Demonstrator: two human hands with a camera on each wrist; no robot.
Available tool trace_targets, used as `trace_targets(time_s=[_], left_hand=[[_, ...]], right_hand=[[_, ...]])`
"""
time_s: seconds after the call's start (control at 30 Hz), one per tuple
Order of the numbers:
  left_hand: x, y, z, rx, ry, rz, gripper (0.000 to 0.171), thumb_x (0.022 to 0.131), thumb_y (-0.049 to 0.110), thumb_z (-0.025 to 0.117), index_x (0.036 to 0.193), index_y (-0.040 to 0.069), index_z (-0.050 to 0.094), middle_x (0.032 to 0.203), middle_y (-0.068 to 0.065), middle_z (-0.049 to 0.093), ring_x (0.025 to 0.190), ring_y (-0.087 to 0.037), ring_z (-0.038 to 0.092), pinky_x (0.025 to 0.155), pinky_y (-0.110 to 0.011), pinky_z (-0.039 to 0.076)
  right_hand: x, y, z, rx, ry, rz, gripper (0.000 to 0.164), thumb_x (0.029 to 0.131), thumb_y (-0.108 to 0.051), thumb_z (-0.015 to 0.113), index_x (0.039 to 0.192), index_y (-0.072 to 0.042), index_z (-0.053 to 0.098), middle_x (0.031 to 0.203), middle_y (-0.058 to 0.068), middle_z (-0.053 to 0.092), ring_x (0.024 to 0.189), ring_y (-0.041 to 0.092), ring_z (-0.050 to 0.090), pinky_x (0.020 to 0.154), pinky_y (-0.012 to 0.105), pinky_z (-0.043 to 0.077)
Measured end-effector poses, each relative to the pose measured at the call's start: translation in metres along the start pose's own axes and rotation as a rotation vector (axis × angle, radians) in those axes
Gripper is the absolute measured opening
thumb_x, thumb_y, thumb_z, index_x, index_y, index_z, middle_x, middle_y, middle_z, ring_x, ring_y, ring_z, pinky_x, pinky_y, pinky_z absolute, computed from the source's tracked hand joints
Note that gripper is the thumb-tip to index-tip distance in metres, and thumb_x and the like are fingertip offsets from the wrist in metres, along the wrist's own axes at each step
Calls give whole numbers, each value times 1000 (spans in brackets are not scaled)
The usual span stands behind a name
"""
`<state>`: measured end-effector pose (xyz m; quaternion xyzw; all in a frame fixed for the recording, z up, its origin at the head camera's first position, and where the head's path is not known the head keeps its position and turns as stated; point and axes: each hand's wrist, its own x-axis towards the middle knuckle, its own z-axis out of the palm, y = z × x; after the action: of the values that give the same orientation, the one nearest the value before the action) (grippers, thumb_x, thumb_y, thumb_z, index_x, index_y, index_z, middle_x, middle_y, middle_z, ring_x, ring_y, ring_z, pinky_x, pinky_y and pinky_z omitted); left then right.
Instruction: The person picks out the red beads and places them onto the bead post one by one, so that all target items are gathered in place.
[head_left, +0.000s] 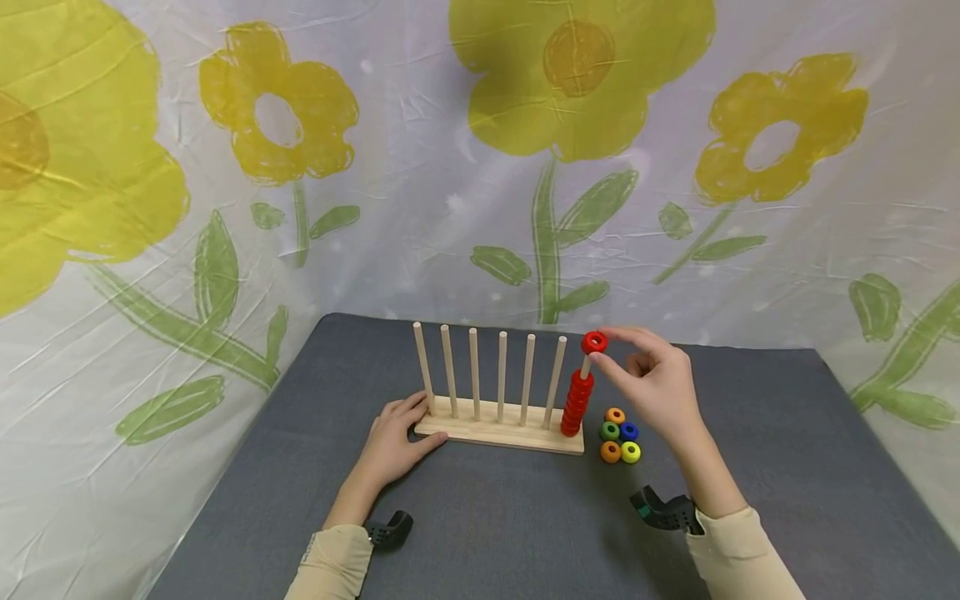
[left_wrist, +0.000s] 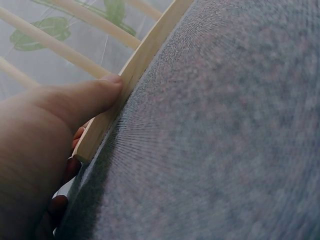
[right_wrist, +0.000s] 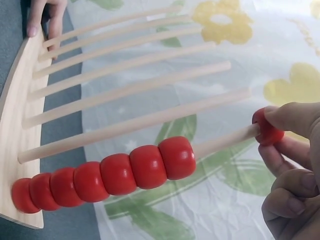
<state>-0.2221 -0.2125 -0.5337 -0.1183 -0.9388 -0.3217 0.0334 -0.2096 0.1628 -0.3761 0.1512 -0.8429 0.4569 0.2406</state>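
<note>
A wooden peg stand (head_left: 495, 429) with a row of upright pegs lies lengthwise before me. My left hand (head_left: 390, 446) grips its left end, the thumb (left_wrist: 102, 95) along the front edge and the other fingers partly hidden behind. On the rightmost peg, several red beads (right_wrist: 117, 174) are stacked from the base upward. Between thumb and fingertips my right hand (head_left: 660, 387) pinches another red bead (right_wrist: 269, 131), right at the top of that same peg and above the stack. The other pegs (head_left: 502, 375) carry no beads.
Loose beads lie on the dark grey table (head_left: 510, 525) right of the stand, under my right hand: two orange ones (head_left: 611, 457), a green bead (head_left: 604, 434), a blue bead (head_left: 634, 435) and a yellow bead (head_left: 637, 457). A flower-printed curtain (head_left: 420, 208) hangs behind the table.
</note>
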Motion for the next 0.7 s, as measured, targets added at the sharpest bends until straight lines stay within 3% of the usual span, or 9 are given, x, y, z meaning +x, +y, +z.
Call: trace_targets(time_s=[0.4,0.7], left_hand=[[1,-1,1,5,1,-4,73,97,42,79,155,4,55,165,-12,45,149,-40,40,118,-67,32],[-2,2,3,1,0,-2,72,97,41,79,153,2,57,165,-13,45,148,-41,41,117,-67,33]], right_hand=[[-1,1,1,-21,-22,9,30,91,-14,87,120,-13,81,60,1,39,43,6,27,42,27,26],[-9,3,-1,-56,-54,46,29,92,-15,86,121,-14,80,69,2,45,42,9,28,41,28,27]])
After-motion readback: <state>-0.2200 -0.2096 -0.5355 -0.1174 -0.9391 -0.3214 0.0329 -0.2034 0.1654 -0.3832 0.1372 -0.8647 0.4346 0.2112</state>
